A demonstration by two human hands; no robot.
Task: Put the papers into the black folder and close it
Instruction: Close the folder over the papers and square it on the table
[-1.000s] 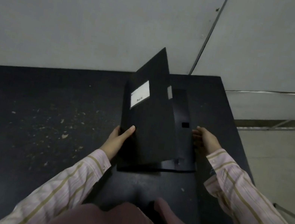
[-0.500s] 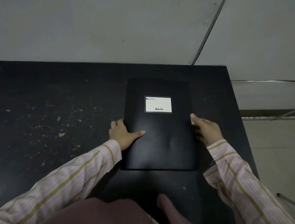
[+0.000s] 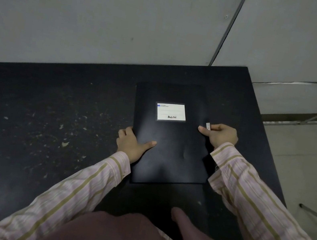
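The black folder (image 3: pixel 171 139) lies closed and flat on the black table (image 3: pixel 47 121), a white label (image 3: pixel 171 112) on its cover. My left hand (image 3: pixel 131 143) grips its left edge, thumb laid on the cover. My right hand (image 3: pixel 219 135) holds the right edge, thumb pressed on the cover beside a small grey tab (image 3: pixel 207 126). No papers are visible; the cover hides whatever is inside.
The table's left half is strewn with pale flecks and scraps (image 3: pixel 64 143). A grey wall (image 3: pixel 108 15) stands right behind the table. The table's right edge (image 3: pixel 264 138) drops to a light floor with a thin metal rod (image 3: pixel 316 215).
A second ago the cover stood half raised; it has swung down and now lies flat. My right thumb has moved onto the cover at the right edge.
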